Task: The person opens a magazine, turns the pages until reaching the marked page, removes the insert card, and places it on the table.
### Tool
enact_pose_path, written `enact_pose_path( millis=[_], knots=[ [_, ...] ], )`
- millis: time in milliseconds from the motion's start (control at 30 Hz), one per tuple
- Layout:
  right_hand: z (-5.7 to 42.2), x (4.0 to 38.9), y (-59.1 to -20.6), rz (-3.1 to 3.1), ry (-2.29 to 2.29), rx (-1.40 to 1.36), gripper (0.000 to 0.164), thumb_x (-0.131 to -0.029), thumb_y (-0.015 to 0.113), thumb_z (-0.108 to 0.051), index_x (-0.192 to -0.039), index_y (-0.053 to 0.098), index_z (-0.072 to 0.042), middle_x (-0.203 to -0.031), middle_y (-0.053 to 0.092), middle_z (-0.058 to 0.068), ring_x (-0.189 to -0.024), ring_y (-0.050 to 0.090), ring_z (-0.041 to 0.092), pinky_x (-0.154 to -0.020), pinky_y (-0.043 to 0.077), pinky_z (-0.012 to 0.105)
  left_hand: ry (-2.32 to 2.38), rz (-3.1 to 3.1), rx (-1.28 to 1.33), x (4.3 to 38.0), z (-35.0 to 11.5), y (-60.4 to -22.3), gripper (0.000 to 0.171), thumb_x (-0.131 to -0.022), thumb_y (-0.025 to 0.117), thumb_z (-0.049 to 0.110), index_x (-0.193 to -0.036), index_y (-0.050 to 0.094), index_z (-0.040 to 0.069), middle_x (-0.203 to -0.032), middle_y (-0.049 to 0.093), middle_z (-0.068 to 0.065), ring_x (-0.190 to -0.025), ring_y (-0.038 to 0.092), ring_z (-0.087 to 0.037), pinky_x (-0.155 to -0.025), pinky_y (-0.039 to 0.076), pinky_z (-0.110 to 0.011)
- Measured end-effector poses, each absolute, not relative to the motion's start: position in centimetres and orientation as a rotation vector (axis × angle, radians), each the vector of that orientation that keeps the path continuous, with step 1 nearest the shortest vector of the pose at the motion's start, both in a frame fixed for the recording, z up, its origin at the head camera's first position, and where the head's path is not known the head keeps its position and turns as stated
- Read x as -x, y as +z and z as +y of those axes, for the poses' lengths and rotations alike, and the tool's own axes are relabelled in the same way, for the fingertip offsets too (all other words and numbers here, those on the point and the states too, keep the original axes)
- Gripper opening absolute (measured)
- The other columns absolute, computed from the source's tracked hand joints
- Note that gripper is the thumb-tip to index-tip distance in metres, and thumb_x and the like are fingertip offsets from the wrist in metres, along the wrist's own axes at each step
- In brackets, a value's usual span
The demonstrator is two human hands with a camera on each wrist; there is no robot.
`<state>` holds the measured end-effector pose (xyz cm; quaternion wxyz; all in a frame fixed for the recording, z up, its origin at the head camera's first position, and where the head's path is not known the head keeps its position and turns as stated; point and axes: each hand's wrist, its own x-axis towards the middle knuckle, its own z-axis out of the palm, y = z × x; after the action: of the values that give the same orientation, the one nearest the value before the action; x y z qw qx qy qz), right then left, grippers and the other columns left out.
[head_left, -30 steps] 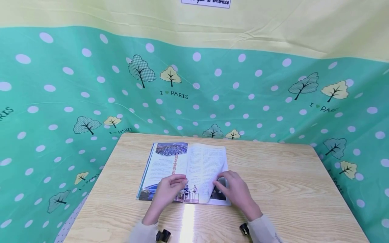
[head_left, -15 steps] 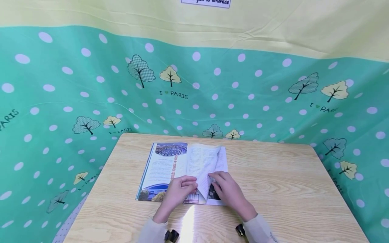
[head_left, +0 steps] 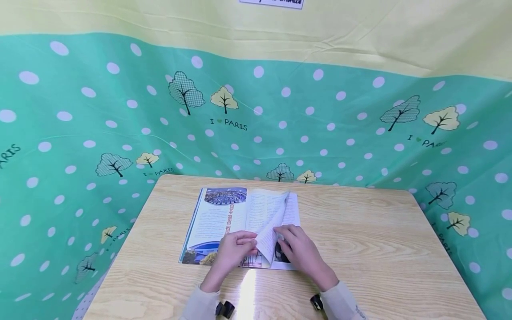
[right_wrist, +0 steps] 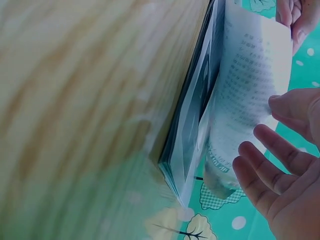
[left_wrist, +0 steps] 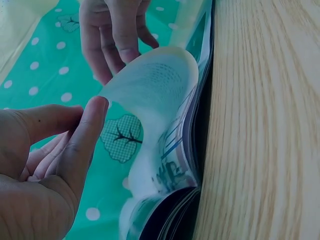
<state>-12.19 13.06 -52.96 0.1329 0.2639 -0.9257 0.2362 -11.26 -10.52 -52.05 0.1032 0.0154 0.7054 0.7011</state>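
Observation:
An open magazine (head_left: 214, 220) lies on the wooden table, with photos and printed text on its pages. My left hand (head_left: 234, 251) pinches the edge of a lifted page (head_left: 269, 235) between thumb and fingers. That page (left_wrist: 155, 75) curls up in an arch in the left wrist view, bent over toward the left side. My right hand (head_left: 300, 249) is at the right side of the curled page, over the lower right of the magazine. In the right wrist view the right hand's fingers (right_wrist: 270, 172) are spread and loosely bent, with the thumb right at the page.
The light wooden table (head_left: 372, 240) extends around the magazine on all sides. Behind it hangs a green and yellow curtain (head_left: 280, 111) with white dots and printed trees. A bright light reflection (head_left: 247, 291) falls on the table in front of the magazine.
The left hand has moved right to the page and now pinches its edge. The page's right side has come over to the left, curling. The right hand has shifted slightly left.

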Motion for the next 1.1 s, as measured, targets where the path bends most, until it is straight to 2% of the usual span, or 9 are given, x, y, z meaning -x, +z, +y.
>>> enact_pose_path(
  millis=[367, 867, 1100],
  knots=[
    [13.6, 12.5, -52.5, -2.650, 0.719, -0.694, 0.035, -0.091, 0.074, -0.012, -0.126, 0.068, -0.013, -0.120, 0.064, 0.002, -0.110, 0.060, 0.020, -0.093, 0.056, 0.036, 2.152, 2.183, 0.167, 10.2, -15.6, -51.1, 0.027, -0.090, 0.070, -0.003, -0.116, 0.066, -0.011, -0.098, 0.072, -0.023, -0.084, 0.072, -0.037, -0.074, 0.063, -0.033],
    [13.9, 13.0, -52.2, -2.701, 0.813, -0.497, 0.034, -0.094, 0.073, -0.016, -0.128, 0.067, -0.013, -0.120, 0.065, 0.003, -0.113, 0.061, 0.021, -0.097, 0.055, 0.039, 2.081, 2.326, 0.500, 8.1, -22.3, -51.5, 0.029, -0.091, 0.070, -0.001, -0.118, 0.066, -0.009, -0.098, 0.073, -0.021, -0.082, 0.074, -0.027, -0.075, 0.062, -0.029],
    [13.6, 13.3, -52.0, -2.733, 0.924, -0.404, 0.035, -0.096, 0.070, -0.017, -0.130, 0.065, -0.013, -0.116, 0.066, 0.002, -0.104, 0.063, 0.020, -0.087, 0.058, 0.037, 2.004, 2.395, 0.576, 7.2, -24.0, -51.8, 0.030, -0.093, 0.069, 0.003, -0.120, 0.065, -0.009, -0.101, 0.073, -0.021, -0.083, 0.074, -0.024, -0.076, 0.062, -0.028]
  ],
)
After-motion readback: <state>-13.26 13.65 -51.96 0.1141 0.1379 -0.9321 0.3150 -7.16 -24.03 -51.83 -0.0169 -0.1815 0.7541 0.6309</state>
